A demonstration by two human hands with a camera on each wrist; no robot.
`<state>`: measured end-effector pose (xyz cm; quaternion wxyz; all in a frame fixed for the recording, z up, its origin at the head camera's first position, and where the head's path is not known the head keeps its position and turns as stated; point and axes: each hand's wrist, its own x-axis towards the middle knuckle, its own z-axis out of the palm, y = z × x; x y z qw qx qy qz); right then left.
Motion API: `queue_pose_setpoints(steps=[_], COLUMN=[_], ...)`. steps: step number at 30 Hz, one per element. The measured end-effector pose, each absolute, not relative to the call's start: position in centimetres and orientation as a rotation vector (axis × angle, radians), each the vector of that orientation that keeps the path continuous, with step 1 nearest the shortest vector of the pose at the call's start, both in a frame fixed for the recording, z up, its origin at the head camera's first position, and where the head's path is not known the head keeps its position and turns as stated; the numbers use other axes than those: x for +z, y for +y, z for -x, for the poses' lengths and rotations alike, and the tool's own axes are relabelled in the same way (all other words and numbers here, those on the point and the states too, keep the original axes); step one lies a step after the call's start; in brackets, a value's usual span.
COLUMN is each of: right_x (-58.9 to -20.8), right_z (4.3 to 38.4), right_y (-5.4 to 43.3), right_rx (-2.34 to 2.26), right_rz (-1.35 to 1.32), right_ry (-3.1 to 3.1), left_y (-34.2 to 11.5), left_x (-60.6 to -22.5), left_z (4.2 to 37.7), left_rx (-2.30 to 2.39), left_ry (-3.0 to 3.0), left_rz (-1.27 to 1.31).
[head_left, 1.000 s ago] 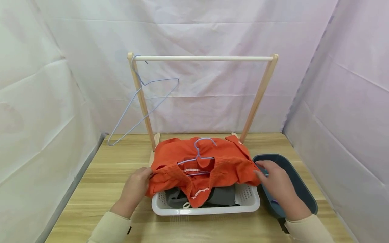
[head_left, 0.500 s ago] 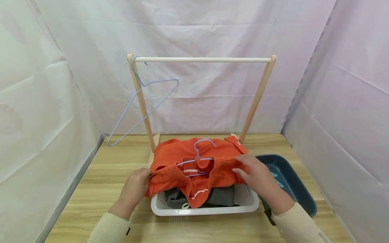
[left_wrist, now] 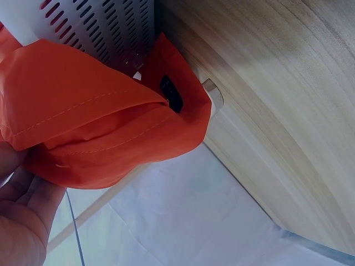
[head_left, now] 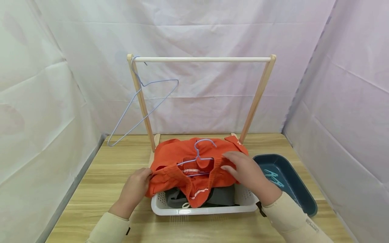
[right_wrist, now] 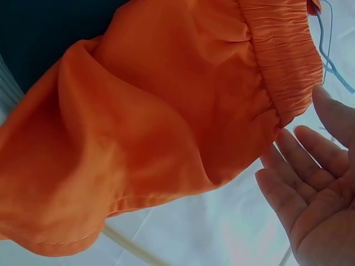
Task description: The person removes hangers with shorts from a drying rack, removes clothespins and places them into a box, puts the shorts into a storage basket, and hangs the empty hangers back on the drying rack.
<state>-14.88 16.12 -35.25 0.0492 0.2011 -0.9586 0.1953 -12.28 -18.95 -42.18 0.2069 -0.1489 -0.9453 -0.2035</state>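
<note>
Orange shorts point(head_left: 170, 152) with a gathered elastic waistband point(right_wrist: 283, 55) lie over a white perforated basket point(head_left: 206, 211). A light-blue wire hanger point(head_left: 198, 156) sits in their waist opening, its hook standing up out of the cloth. With thumb and fingers my left hand point(head_left: 133, 189) pinches the shorts' left edge; the left wrist view shows the folded cloth between them. My right hand point(head_left: 250, 173) is at the right side of the waistband, its fingers extended and spread in the right wrist view, fingertips right at the band's edge, gripping nothing.
Behind the basket stands a wooden rack with a white rail point(head_left: 200, 59). A second wire hanger point(head_left: 155, 81) hangs at the rail's left end. Dark grey cloth point(head_left: 223, 195) lies in the basket. A dark teal tray point(head_left: 299, 189) holding turquoise zigzag pieces point(head_left: 275, 179) sits at right.
My right hand has left the right edge of the shorts and moved left along them to the waistband, uncovering more of the tray. The left hand keeps its pinch in place.
</note>
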Motion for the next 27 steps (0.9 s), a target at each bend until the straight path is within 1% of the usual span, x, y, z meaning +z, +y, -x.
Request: queue_pose_setpoints(steps=[12,27], right_x=[-35.0,-35.9], right_z=[16.2,17.0], right_y=[15.0,14.4], right_rx=[0.463,0.483], right_rz=[-0.742,-0.87], right_ry=[-2.963,-2.833], left_y=[-19.1,-18.8], left_x=[-42.4,-42.5], left_z=[12.3,12.3], left_rx=[-0.535,-0.481], left_ry=[-2.608,-2.436], left_rz=[0.438,0.494])
